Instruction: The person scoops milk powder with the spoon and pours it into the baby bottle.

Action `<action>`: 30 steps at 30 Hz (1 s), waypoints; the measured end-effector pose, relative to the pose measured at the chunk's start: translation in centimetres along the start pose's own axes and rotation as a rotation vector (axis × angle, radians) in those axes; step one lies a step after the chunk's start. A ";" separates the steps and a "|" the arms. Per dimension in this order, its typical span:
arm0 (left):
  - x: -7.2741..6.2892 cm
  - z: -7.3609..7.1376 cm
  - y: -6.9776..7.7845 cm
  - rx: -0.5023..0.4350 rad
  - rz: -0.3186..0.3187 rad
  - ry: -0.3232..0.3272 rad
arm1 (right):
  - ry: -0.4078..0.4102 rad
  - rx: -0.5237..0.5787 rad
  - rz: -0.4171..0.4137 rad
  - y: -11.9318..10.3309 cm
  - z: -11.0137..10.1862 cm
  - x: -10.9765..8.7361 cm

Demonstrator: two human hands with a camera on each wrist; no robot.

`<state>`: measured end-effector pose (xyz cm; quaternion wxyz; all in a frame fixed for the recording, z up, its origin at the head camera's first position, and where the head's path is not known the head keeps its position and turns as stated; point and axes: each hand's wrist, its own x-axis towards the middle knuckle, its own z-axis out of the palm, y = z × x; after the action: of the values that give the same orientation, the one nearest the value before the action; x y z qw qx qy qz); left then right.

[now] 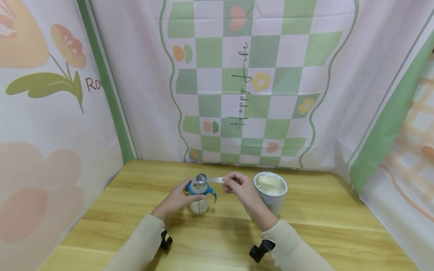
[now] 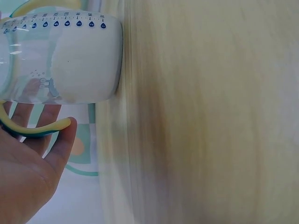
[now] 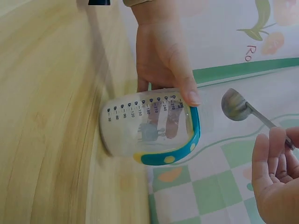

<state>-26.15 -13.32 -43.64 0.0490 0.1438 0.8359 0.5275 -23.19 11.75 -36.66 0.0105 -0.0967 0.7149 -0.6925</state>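
Note:
A clear baby bottle (image 1: 200, 205) with blue handles and a printed scale stands on the table, whitish contents in its lower part. My left hand (image 1: 179, 200) grips it around the upper part; in the right wrist view the thumb lies at the blue handle ring (image 3: 194, 135). The left wrist view shows the fingers behind the bottle (image 2: 70, 56) and its handle. My right hand (image 1: 241, 188) pinches the handle of a metal measuring spoon (image 1: 201, 179), whose round bowl hangs over the open bottle mouth. In the right wrist view the spoon's bowl (image 3: 235, 105) is just off the mouth.
To the right of my right hand stands an open can (image 1: 274, 199) with pale powder (image 1: 269, 187) inside. The wooden table (image 1: 210, 244) ends at a hanging printed curtain (image 1: 237, 82); other curtains (image 1: 40, 150) close in both sides.

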 end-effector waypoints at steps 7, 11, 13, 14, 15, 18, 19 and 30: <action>0.0 -0.1 0.3 0.014 0.002 -0.015 | -0.019 0.012 -0.012 -0.6 -0.6 -0.1; -0.1 -0.2 0.5 0.023 -0.003 -0.027 | -0.028 0.023 -0.046 -1.0 -1.2 -0.2; -0.1 -0.2 0.4 0.028 -0.006 -0.032 | -0.029 0.032 -0.057 -1.2 -1.6 -0.3; -0.1 -0.3 0.4 0.027 -0.005 -0.032 | -0.028 0.036 -0.057 -1.3 -1.7 -0.3; -0.1 -0.3 0.4 0.028 -0.005 -0.033 | -0.027 0.033 -0.058 -1.4 -1.9 -0.3; -0.1 -0.4 0.5 0.033 -0.004 -0.032 | -0.022 0.024 -0.059 -1.7 -2.4 -0.4; -0.1 -0.4 0.5 0.035 0.000 -0.032 | -0.023 0.023 -0.062 -1.8 -2.5 -0.5; 0.1 -0.6 0.7 0.074 0.035 -0.048 | -0.019 -0.056 -0.126 -2.2 -4.4 -1.4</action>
<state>-26.23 -13.55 -42.71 0.0544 0.1727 0.8507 0.4935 -22.24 16.23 -34.43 -0.0292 -0.1483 0.7264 -0.6705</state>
